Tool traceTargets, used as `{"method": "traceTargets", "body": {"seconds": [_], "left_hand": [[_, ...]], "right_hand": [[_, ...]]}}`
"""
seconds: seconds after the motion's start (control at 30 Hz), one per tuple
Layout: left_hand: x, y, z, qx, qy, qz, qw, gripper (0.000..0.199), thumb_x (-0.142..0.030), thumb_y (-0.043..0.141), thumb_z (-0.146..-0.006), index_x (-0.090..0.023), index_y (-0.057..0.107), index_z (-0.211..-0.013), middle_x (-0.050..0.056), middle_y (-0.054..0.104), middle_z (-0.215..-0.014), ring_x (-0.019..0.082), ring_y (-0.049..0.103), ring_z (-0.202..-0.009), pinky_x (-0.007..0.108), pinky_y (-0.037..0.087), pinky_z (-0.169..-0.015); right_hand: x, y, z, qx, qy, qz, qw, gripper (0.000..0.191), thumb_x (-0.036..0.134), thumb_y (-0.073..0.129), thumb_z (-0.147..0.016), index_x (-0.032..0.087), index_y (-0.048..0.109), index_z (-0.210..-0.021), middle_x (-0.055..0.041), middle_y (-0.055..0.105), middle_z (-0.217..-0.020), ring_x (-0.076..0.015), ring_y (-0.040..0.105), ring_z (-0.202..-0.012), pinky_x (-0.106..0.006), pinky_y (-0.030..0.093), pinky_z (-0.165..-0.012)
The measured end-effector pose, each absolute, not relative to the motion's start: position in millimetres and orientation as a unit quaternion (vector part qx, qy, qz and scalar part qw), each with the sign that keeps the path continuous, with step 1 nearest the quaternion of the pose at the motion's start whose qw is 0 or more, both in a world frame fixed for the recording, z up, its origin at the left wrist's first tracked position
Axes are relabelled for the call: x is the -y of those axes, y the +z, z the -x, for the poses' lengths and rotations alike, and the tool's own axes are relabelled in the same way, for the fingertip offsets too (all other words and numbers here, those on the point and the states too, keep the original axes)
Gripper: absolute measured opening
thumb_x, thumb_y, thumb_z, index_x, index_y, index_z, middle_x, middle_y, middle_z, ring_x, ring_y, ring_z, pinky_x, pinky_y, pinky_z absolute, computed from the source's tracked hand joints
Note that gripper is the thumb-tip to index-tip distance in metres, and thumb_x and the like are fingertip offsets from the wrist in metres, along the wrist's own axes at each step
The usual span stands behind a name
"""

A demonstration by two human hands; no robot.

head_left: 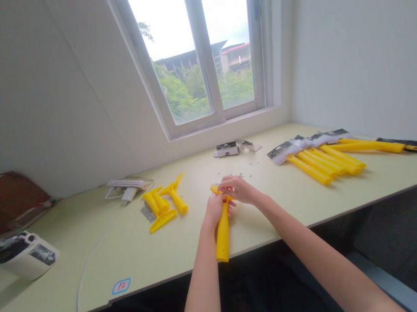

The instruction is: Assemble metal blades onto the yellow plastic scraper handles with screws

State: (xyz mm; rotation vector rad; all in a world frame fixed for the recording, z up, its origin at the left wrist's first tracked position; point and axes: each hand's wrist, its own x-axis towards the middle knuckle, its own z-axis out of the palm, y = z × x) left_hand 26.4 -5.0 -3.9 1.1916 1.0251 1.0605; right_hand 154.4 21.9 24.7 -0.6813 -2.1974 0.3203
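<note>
A yellow plastic scraper [223,233] lies between my hands near the table's front edge, its round handle pointing toward me. My left hand [215,209] is closed around it just below its head. My right hand [239,189] is closed at the head, fingertips pinched together there; whatever small thing they may hold is hidden. Several tiny metal bits, perhaps screws [242,175], are scattered on the table just beyond my hands. To the left lies a group of similar yellow scrapers [161,203], one with a grey blade plate [147,214] beside it.
Several yellow handles in card-topped packs [319,164] lie at right, with a black-ended tool [403,145]. Small boxes [226,149] sit below the window. At left are a power strip [128,186], a white cable [87,261], a white container [33,258] and a brown box [10,200].
</note>
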Motion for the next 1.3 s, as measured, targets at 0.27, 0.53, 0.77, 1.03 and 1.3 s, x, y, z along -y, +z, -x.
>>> {"method": "traceTargets", "body": {"seconds": [0.27,0.53,0.77,1.03,1.3], "left_hand": [[4.7,-4.0,-26.0,-0.432,0.461,-0.511,0.582,0.031,-0.033,0.044,-0.075,-0.009,0.054,-0.091,0.004,0.060,-0.053,0.010,0.046,-0.032,0.021,0.034,-0.033],[3.8,-6.8,-24.8,-0.433,0.471,-0.502,0.581,0.025,-0.032,0.044,-0.073,-0.010,0.052,-0.083,0.005,0.060,-0.053,0.011,0.046,-0.034,0.022,0.034,-0.034],[1.1,-9.0,-25.1,-0.440,0.470,-0.503,0.577,0.021,-0.031,0.045,-0.073,-0.012,0.050,-0.080,0.003,0.059,-0.050,0.011,0.047,-0.034,0.023,0.035,-0.034],[0.9,-9.7,-25.3,-0.429,0.473,-0.503,0.583,0.018,-0.030,0.045,-0.074,-0.013,0.048,-0.078,0.003,0.059,-0.050,0.011,0.046,-0.033,0.022,0.035,-0.033],[-0.2,-11.9,-24.7,-0.427,0.469,-0.514,0.577,0.020,-0.033,0.045,-0.073,-0.013,0.049,-0.078,0.003,0.059,-0.050,0.011,0.047,-0.032,0.022,0.035,-0.033]], "right_hand": [[-18.1,23.2,-160.1,0.874,0.109,0.267,0.390,0.026,0.005,0.049,-0.077,0.020,0.069,-0.080,-0.0020,0.055,-0.068,-0.0093,0.049,-0.061,-0.021,0.040,-0.059],[-16.4,22.4,-159.8,0.898,0.040,0.262,0.351,0.030,0.003,0.045,-0.079,0.021,0.068,-0.083,-0.0036,0.054,-0.070,-0.0124,0.048,-0.068,-0.023,0.040,-0.062],[-16.0,20.7,-158.1,0.895,0.030,0.267,0.357,0.025,0.003,0.046,-0.078,0.019,0.066,-0.080,-0.0035,0.053,-0.071,-0.0132,0.048,-0.071,-0.025,0.041,-0.065],[-17.3,16.9,-157.6,0.883,0.031,0.279,0.377,0.021,0.006,0.046,-0.079,0.016,0.063,-0.078,-0.0048,0.055,-0.075,-0.0138,0.048,-0.074,-0.025,0.041,-0.067],[-15.4,18.5,-156.2,0.885,0.010,0.277,0.374,0.021,0.004,0.047,-0.078,0.018,0.063,-0.075,-0.0041,0.054,-0.073,-0.0135,0.047,-0.073,-0.024,0.040,-0.065]]}}
